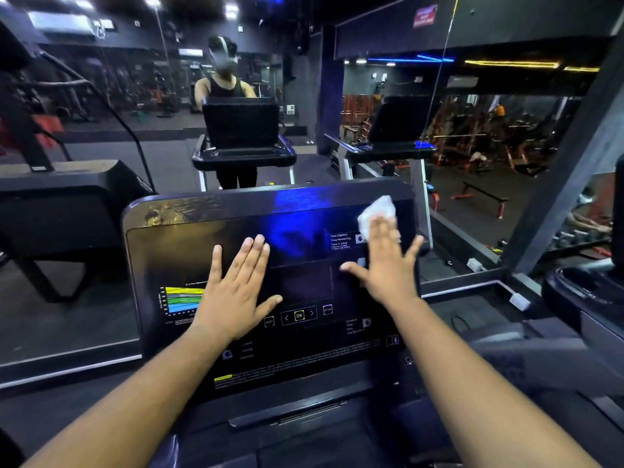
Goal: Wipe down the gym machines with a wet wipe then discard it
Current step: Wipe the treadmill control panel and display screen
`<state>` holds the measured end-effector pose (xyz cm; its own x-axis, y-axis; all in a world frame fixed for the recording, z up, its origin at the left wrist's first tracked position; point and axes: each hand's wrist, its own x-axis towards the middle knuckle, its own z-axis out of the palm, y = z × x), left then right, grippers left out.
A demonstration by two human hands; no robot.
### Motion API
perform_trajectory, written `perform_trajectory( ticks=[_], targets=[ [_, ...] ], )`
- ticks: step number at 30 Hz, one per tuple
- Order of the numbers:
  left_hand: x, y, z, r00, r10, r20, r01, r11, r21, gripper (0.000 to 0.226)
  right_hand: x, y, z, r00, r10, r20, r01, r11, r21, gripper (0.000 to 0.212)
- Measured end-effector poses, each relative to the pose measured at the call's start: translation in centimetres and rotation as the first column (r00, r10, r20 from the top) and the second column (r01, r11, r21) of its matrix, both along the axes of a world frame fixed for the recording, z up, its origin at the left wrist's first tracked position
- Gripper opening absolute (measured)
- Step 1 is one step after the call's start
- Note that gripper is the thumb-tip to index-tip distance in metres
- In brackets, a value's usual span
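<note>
While the right hand (388, 268) presses a crumpled white wet wipe (377, 212) under straight, spread fingers against the glossy black treadmill console (304, 352), the left hand (236, 285) lies flat beside it, its grip empty.

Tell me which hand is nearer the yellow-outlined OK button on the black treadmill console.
Left. The left hand lies flat on the console, its thumb tip just left of the OK button. The right hand presses the white wet wipe higher up, to the button's upper right.
</note>
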<state>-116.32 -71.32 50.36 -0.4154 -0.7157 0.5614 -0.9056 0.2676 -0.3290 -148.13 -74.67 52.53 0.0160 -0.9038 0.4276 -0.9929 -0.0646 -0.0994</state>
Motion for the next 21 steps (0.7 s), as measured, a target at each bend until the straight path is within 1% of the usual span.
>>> perform_trajectory(
  ticks=[1,3,6,8,10,12,14,16,18,21],
  targets=[
    [-0.1,0.0,0.0,1.000,0.005,0.003,-0.005,1.000,0.004,0.093,-1.3,0.1,0.2,0.994,-0.067,0.084,0.066,0.998,0.022,0.122],
    [-0.1,0.1,0.1,1.000,0.011,0.008,-0.011,1.000,0.010,0.093,-2.2,0.5,-0.2,0.975,-0.134,0.176,0.126,0.991,0.054,0.124],
    [0.0,0.2,0.2,1.000,0.018,0.005,-0.018,1.000,0.014,0.093,1.5,1.3,-1.2,0.967,-0.090,0.238,0.081,0.996,0.049,0.132],
    [0.2,0.6,0.1,1.000,0.024,-0.003,-0.024,1.000,0.005,0.094,5.9,1.8,-1.7,0.984,0.011,0.177,-0.018,0.999,0.041,0.132],
    [0.7,1.1,-0.2,0.999,0.026,-0.027,-0.026,1.000,-0.004,0.094,10.4,2.5,-2.0,0.990,0.126,0.070,-0.127,0.992,0.017,0.132],
    [1.9,1.8,-0.5,0.999,0.038,-0.037,-0.038,0.999,0.001,0.095,14.4,3.2,-2.2,0.978,0.209,-0.019,-0.209,0.978,0.007,0.133],
    [3.4,2.6,-0.9,0.997,0.070,-0.036,-0.069,0.997,0.020,0.100,17.4,3.9,-2.5,0.959,0.277,-0.068,-0.277,0.961,0.003,0.133],
    [5.2,3.4,-1.7,0.993,0.106,-0.051,-0.104,0.994,0.039,0.098,19.4,4.6,-3.0,0.932,0.346,-0.110,-0.348,0.938,0.003,0.132],
    [6.7,4.2,-2.4,0.987,0.144,-0.069,-0.141,0.989,0.054,0.097,20.3,5.3,-3.8,0.898,0.399,-0.186,-0.403,0.915,0.013,0.131],
    [7.4,4.8,-2.9,0.985,0.152,-0.076,-0.148,0.987,0.064,0.100,19.1,5.6,-4.5,0.862,0.423,-0.279,-0.436,0.900,0.015,0.130]
  ],
)
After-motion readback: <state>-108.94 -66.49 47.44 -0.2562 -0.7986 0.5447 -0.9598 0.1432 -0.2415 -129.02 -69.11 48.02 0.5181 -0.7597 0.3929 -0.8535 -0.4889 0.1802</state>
